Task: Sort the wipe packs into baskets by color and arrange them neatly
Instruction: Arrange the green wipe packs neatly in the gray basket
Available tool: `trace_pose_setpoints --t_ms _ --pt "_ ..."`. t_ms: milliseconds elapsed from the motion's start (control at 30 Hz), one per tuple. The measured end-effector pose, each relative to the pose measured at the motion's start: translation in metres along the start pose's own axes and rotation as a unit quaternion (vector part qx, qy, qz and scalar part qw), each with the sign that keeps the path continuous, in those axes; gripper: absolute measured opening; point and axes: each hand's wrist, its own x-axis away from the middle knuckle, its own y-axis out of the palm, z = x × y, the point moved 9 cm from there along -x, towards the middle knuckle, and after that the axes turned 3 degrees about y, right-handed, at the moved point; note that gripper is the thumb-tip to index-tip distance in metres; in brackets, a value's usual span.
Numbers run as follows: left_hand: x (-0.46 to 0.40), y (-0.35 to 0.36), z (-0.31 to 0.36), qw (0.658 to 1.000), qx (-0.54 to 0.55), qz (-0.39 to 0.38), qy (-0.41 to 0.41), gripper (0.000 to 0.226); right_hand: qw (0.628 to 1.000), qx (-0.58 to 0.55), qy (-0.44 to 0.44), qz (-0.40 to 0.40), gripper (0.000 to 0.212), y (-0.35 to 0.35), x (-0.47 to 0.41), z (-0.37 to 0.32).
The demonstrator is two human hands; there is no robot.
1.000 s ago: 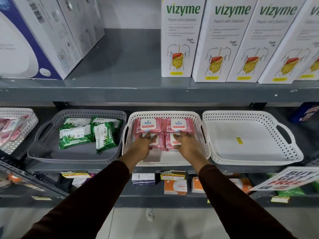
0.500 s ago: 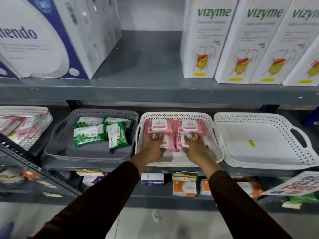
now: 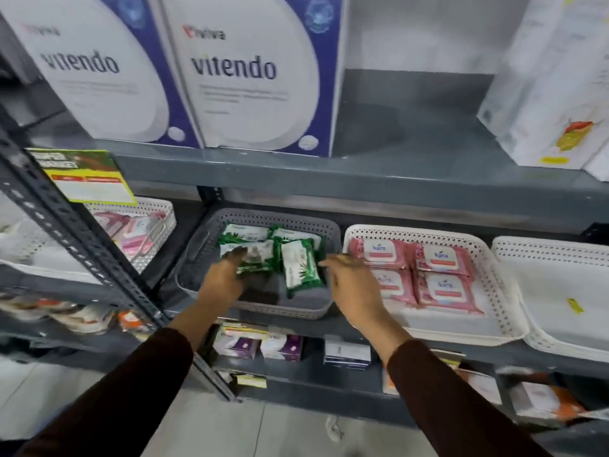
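Several green wipe packs [image 3: 245,233] lie in a grey basket [image 3: 263,311] on the middle shelf. One green pack [image 3: 300,268] stands tilted on its edge at the basket's right side. My left hand [image 3: 224,278] reaches into the grey basket, its fingertips resting on the front-left green pack [image 3: 260,255]. My right hand [image 3: 356,285] hovers open at the basket's right rim, fingers pointing at the tilted pack. Several pink wipe packs [image 3: 438,258] lie flat in two rows in the white basket [image 3: 428,338] just to the right.
Another white basket [image 3: 514,245] stands at the far right with only a yellow sticker inside. A white basket [image 3: 155,209] at the left holds mixed pink packs. A slanted grey shelf upright [image 3: 82,232] crosses in front. Large boxes [image 3: 250,77] fill the shelf above.
Both hands have left the pink packs in the white basket and moved left to the grey basket with the green packs. My view has swung left with them.
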Motion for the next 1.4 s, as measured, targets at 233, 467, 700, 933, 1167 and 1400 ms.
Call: trace_pose_setpoints --t_ms 233,467,700,933,1167,1400 --pt "-0.04 0.02 -0.002 0.969 -0.174 -0.106 0.142 0.079 0.982 0.082 0.02 -0.168 0.065 0.077 -0.047 -0.034" --pt "-0.055 0.029 -0.04 0.969 -0.098 -0.141 0.179 0.04 0.953 0.066 0.154 -0.253 0.051 0.113 -0.042 -0.029" --pt "-0.052 0.025 -0.037 0.968 -0.051 -0.181 0.164 0.04 0.925 0.175 0.136 -0.309 0.061 0.113 -0.042 -0.044" --pt "-0.038 0.031 -0.034 0.953 -0.184 -0.203 0.131 0.068 0.93 0.115 0.105 -0.333 0.069 0.119 -0.043 -0.03" --pt "-0.037 0.04 -0.038 0.923 -0.221 -0.278 0.144 0.071 0.927 0.206 0.164 -0.266 0.07 0.115 -0.04 -0.036" --pt "-0.036 0.032 -0.048 0.935 -0.189 -0.249 0.166 0.067 0.934 0.214 0.111 -0.264 0.056 0.115 -0.049 -0.038"
